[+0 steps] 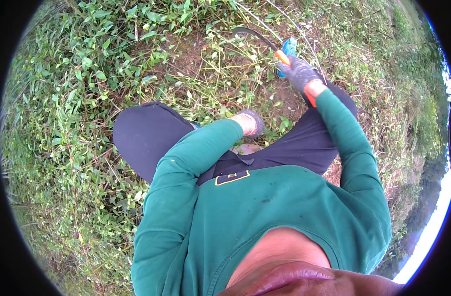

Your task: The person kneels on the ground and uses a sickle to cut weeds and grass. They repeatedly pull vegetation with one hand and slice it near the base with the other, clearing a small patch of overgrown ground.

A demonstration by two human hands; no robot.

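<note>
My right hand [298, 72], in a grey work glove with an orange cuff, grips the orange handle [282, 57] of a sickle. Its curved dark blade [257, 35] reaches out to the left above cut vines and bare soil. Between my knees, low and close to my body, is my left hand [256, 124] in a grey glove. Its fingers are turned away and largely hidden, so whether they hold anything cannot be made out. Loose stems and leaves [225, 74] lie on the ground in front of both hands.
A blue shoe [290, 47] shows just beyond my right hand. Two long thin pale stalks [260, 22] slant past it. Dense leafy vines [73, 92] cover the ground at left. My bent knees [147, 133] in dark trousers flank the working area.
</note>
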